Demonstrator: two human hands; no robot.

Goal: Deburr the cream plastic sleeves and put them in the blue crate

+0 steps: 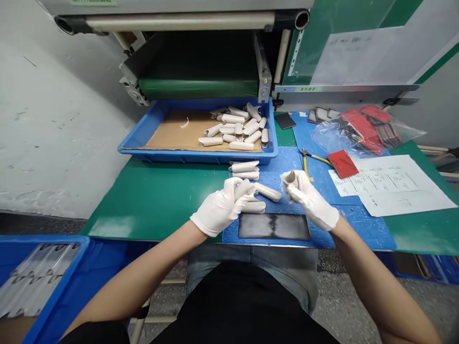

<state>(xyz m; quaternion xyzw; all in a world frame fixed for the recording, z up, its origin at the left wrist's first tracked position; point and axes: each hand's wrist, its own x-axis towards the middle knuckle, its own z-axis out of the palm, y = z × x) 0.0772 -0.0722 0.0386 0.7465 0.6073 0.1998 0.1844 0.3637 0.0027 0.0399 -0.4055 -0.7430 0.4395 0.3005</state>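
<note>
The rolled off-white tube [291, 179] sits in the right grip [310, 200], fingers curled shut around it, its long axis tilted toward the left hand. A second tube [267, 192] lies between the hands, nearer the left grip [220, 209] — closed, its hold unclear — with three more tubes [245, 175] on the blue mat [272, 177] — around fifteen tubes [233, 129] fill the blue tray [201, 156] beyond
</note>
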